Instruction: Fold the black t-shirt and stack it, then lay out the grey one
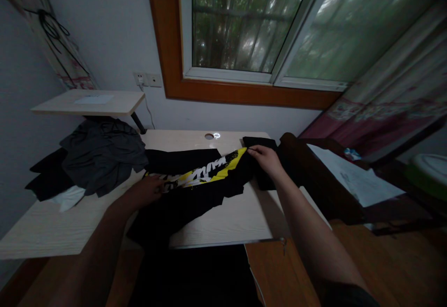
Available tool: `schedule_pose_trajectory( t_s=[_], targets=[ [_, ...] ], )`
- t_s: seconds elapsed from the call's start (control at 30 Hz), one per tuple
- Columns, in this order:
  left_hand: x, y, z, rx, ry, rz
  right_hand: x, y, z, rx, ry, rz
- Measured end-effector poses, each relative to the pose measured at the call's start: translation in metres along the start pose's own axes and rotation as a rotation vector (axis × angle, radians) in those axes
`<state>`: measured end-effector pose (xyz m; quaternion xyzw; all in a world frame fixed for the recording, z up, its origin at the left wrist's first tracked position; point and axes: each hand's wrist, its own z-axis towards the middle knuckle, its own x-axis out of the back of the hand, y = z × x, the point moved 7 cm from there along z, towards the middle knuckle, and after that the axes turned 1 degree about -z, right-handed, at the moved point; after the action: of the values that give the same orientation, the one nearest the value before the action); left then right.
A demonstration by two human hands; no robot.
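Note:
A black shirt [195, 204] with a bold yellow and white print lies spread and partly bunched across the pale wooden desk [223, 230]. My right hand [267, 158] pinches the far right end of the printed part between thumb and fingers. At the other end of the print, my left hand [148, 191] is closed on the cloth, its fingertips partly hidden in the dim light. Between my two hands the print is stretched slantwise. Some of the black cloth hangs toward the desk's front edge.
A heap of dark grey and black clothes [101, 153] sits at left beneath a small raised shelf [87, 102]. Folded black cloth [260, 141] lies at the desk's right end. Beyond it, dark brown furniture [335, 190] bears a paper sheet [352, 176]. A window is behind.

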<state>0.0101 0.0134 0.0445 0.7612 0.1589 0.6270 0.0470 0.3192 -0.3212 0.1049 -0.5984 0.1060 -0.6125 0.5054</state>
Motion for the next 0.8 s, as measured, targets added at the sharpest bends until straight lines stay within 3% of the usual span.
schedule_pose_trajectory(
  t_s=[0.13, 0.23, 0.33, 0.43, 0.53, 0.63, 0.7, 0.8],
  targets=[
    [0.005, 0.005, -0.006, -0.035, -0.115, -0.065, -0.005, 0.005, 0.026, -0.048, 0.139, 0.245],
    [0.005, 0.007, -0.003, -0.068, -0.170, -0.155, -0.021, 0.000, 0.033, -0.062, 0.119, 0.390],
    [0.009, 0.002, 0.010, -0.068, -0.100, -0.160, -0.039, -0.008, 0.032, -0.067, -0.006, 0.507],
    [0.019, 0.003, 0.029, -0.120, 0.088, -0.147, -0.050, -0.015, 0.025, -0.028, -0.137, 0.544],
    [0.026, 0.008, 0.048, -0.164, 0.293, -0.067, -0.047, -0.017, 0.014, 0.036, -0.114, 0.430],
    [0.022, 0.009, 0.066, -0.109, 0.344, 0.086, -0.041, -0.025, -0.007, 0.165, -0.029, 0.195],
    [0.019, 0.004, 0.075, -0.033, 0.324, 0.167, -0.049, -0.033, -0.028, 0.282, -0.113, 0.089],
    [0.019, -0.002, 0.083, 0.021, 0.299, 0.241, -0.072, -0.037, -0.065, 0.407, -0.345, -0.007]
  ],
)
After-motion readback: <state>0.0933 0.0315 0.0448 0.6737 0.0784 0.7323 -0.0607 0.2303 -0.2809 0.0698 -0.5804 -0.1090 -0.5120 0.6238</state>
